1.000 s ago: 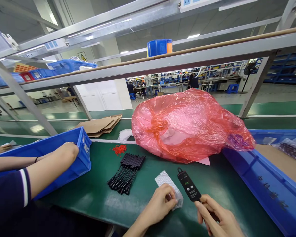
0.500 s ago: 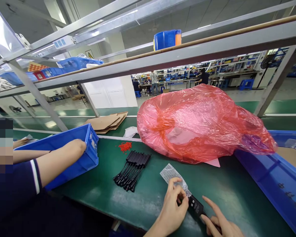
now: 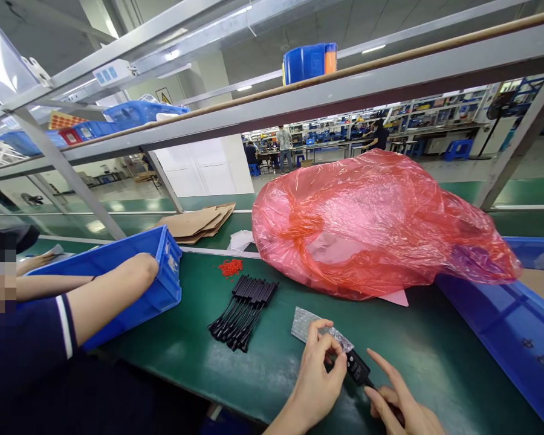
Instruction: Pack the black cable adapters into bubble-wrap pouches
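My left hand pinches the near end of a small clear bubble-wrap bag that lies on the green table. My right hand holds a slim black device by its near end. The device's far end is at the mouth of the bag, under my left fingers. A row of black devices with cords lies to the left of the bag. A small heap of red bits sits beyond that row.
A large pink plastic bag bulges at the back of the table. A blue bin stands at the right. A co-worker's arm rests on another blue bin at the left. Flat cardboard lies behind.
The black device went from upright in my right hand down to the bag's mouth. My left hand shifted along the bag to its opening. The view moved slightly left.
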`<state>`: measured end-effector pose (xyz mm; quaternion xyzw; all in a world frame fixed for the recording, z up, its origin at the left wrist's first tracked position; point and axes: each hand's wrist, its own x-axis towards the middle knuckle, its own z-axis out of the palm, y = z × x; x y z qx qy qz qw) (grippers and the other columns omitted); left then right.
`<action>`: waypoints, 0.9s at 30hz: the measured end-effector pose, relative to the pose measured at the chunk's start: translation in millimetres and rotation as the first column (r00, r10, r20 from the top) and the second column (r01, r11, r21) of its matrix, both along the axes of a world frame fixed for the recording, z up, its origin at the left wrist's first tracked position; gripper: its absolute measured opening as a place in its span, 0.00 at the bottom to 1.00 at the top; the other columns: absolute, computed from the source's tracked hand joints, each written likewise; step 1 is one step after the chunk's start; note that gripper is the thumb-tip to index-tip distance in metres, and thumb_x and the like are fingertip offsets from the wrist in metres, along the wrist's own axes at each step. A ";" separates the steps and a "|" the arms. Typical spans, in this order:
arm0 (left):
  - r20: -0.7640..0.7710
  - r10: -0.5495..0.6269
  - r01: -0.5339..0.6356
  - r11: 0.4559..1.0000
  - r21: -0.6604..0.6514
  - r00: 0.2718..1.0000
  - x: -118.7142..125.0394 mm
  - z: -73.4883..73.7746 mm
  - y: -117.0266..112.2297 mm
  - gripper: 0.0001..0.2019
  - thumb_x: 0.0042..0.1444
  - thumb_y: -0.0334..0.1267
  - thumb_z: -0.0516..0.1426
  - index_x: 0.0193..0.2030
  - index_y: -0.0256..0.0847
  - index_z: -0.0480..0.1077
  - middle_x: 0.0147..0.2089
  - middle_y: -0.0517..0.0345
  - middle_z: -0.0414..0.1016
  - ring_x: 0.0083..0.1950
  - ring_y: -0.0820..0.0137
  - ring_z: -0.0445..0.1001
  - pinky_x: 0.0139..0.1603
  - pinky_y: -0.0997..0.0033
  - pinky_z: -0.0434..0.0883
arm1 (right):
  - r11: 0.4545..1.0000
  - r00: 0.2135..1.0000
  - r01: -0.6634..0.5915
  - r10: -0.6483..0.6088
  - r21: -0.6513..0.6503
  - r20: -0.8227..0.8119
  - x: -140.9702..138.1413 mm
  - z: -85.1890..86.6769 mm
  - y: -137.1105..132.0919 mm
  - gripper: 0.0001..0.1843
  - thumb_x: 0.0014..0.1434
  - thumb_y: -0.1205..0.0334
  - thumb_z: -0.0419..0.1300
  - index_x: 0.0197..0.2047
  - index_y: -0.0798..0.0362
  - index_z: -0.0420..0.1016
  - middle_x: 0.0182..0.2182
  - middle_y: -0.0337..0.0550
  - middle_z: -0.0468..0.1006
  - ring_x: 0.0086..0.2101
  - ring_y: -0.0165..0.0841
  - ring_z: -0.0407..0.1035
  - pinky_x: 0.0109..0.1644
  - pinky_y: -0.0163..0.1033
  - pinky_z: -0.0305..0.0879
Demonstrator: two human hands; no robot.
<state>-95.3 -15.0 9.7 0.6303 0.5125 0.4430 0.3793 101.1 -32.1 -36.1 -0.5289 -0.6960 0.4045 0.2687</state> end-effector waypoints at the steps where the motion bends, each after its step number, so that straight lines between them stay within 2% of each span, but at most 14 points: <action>1: -0.009 -0.005 0.005 1.000 0.003 1.000 0.5 1.5 -0.6 0.03 0.61 0.31 0.53 0.36 0.40 0.66 0.60 0.46 0.62 0.56 0.61 0.70 0.49 0.65 0.69 | 1.000 1.000 -0.008 0.007 -0.010 -0.017 -0.5 1.4 1.5 0.39 0.70 0.37 0.43 0.74 0.51 0.46 0.27 0.34 0.79 0.24 0.34 0.71 0.33 0.35 0.69; 4: -0.028 -0.006 0.006 1.000 0.008 1.000 -1.7 4.9 -0.6 0.02 0.61 0.31 0.54 0.36 0.40 0.67 0.62 0.46 0.62 0.52 0.64 0.71 0.50 0.64 0.69 | 0.996 0.994 0.013 -0.023 -0.087 -0.110 -5.2 8.8 4.3 0.40 0.70 0.36 0.42 0.75 0.52 0.44 0.27 0.34 0.78 0.22 0.34 0.69 0.27 0.35 0.68; 7: -0.045 -0.023 0.024 0.999 0.025 0.999 -1.8 5.5 -2.2 0.03 0.61 0.31 0.54 0.37 0.40 0.68 0.63 0.47 0.61 0.53 0.64 0.71 0.52 0.62 0.69 | 0.989 0.984 0.028 -0.052 -0.143 -0.168 -9.6 12.6 6.8 0.42 0.70 0.35 0.43 0.75 0.54 0.44 0.27 0.35 0.77 0.22 0.34 0.68 0.25 0.35 0.67; 10: -0.033 -0.090 0.092 0.995 0.049 0.995 8.2 2.5 -9.1 0.04 0.58 0.29 0.55 0.37 0.40 0.71 0.63 0.48 0.62 0.54 0.64 0.72 0.58 0.60 0.69 | 0.996 0.989 0.014 -0.028 -0.093 -0.145 -13.0 12.3 13.0 0.41 0.69 0.41 0.46 0.76 0.56 0.43 0.25 0.35 0.77 0.23 0.36 0.69 0.27 0.37 0.67; 12: -0.007 -0.145 0.145 0.985 0.096 0.989 18.3 -0.9 -15.3 0.06 0.55 0.27 0.56 0.37 0.40 0.72 0.62 0.49 0.64 0.53 0.65 0.72 0.60 0.61 0.69 | 0.998 0.995 0.017 -0.024 -0.068 -0.098 -16.1 13.4 20.2 0.41 0.64 0.47 0.48 0.74 0.56 0.47 0.26 0.35 0.78 0.25 0.37 0.72 0.31 0.38 0.67; 13: 0.002 -0.162 0.161 0.979 0.122 0.987 22.6 -2.5 -17.9 0.07 0.54 0.26 0.57 0.37 0.40 0.72 0.61 0.50 0.65 0.52 0.65 0.73 0.60 0.62 0.69 | 0.998 0.998 0.023 -0.028 -0.067 -0.062 -17.7 14.5 24.5 0.38 0.61 0.48 0.50 0.71 0.55 0.55 0.26 0.35 0.79 0.26 0.38 0.73 0.33 0.39 0.67; 15: 0.001 -0.183 0.180 0.971 0.155 0.983 26.7 -4.8 -19.7 0.07 0.55 0.26 0.57 0.38 0.40 0.72 0.60 0.50 0.66 0.52 0.65 0.74 0.59 0.63 0.71 | 0.996 0.999 0.050 -0.049 -0.073 0.015 -19.5 16.8 33.2 0.28 0.55 0.49 0.51 0.55 0.51 0.72 0.25 0.37 0.80 0.28 0.39 0.75 0.33 0.39 0.66; 17: -0.055 -0.170 0.177 0.969 0.172 0.984 21.1 -5.0 -14.4 0.06 0.59 0.28 0.56 0.40 0.41 0.72 0.59 0.50 0.68 0.54 0.64 0.73 0.60 0.63 0.71 | 0.993 0.993 0.100 -0.095 -0.070 0.075 -16.3 17.0 40.2 0.19 0.51 0.48 0.50 0.39 0.48 0.74 0.23 0.39 0.80 0.26 0.40 0.75 0.32 0.40 0.65; 19: -0.197 -0.077 0.123 0.965 0.231 0.977 3.8 -3.2 -0.7 0.04 0.63 0.30 0.56 0.42 0.41 0.71 0.56 0.51 0.71 0.55 0.63 0.72 0.60 0.60 0.70 | 0.986 0.985 0.153 -0.145 -0.074 0.097 -5.7 14.5 44.2 0.20 0.50 0.44 0.48 0.37 0.46 0.72 0.23 0.41 0.80 0.26 0.42 0.77 0.31 0.41 0.67; 20: -0.289 0.019 0.065 0.958 0.281 0.957 -8.7 -1.9 8.9 0.04 0.64 0.30 0.55 0.42 0.41 0.70 0.54 0.50 0.72 0.55 0.61 0.72 0.59 0.58 0.70 | 0.981 0.980 0.176 -0.167 -0.082 0.104 2.3 12.4 45.1 0.22 0.51 0.42 0.47 0.39 0.46 0.71 0.23 0.42 0.81 0.26 0.43 0.78 0.32 0.41 0.69; 22: -0.464 0.265 -0.086 0.924 0.372 0.845 -38.9 0.7 30.5 0.04 0.66 0.30 0.53 0.43 0.40 0.69 0.51 0.50 0.72 0.53 0.59 0.71 0.56 0.56 0.71 | 0.970 0.971 0.228 -0.220 -0.085 0.092 21.7 7.8 45.1 0.25 0.51 0.38 0.49 0.42 0.46 0.71 0.26 0.43 0.82 0.26 0.43 0.79 0.32 0.41 0.72; 24: -0.601 0.452 -0.237 0.883 0.405 0.659 -69.9 2.4 51.2 0.05 0.66 0.29 0.53 0.45 0.39 0.69 0.50 0.49 0.72 0.51 0.59 0.71 0.53 0.57 0.71 | 0.948 0.950 0.311 -0.308 -0.071 0.042 40.9 2.8 43.6 0.27 0.51 0.37 0.52 0.45 0.46 0.70 0.32 0.45 0.84 0.25 0.43 0.80 0.33 0.42 0.74; 25: -0.664 0.497 -0.297 0.867 0.400 0.559 -83.4 2.5 59.9 0.06 0.66 0.29 0.53 0.47 0.38 0.69 0.50 0.49 0.72 0.51 0.59 0.71 0.53 0.58 0.71 | 0.931 0.932 0.362 -0.362 -0.052 0.007 49.1 0.0 42.7 0.28 0.50 0.36 0.53 0.47 0.47 0.70 0.35 0.47 0.85 0.26 0.43 0.80 0.34 0.43 0.75; 27: -0.761 0.513 -0.371 0.848 0.378 0.397 -103.5 1.5 72.7 0.08 0.66 0.29 0.55 0.51 0.38 0.68 0.50 0.49 0.71 0.52 0.59 0.71 0.52 0.60 0.71 | 0.892 0.891 0.453 -0.452 0.001 -0.044 61.5 -6.8 41.1 0.32 0.49 0.35 0.53 0.49 0.48 0.71 0.41 0.51 0.84 0.32 0.46 0.82 0.37 0.45 0.77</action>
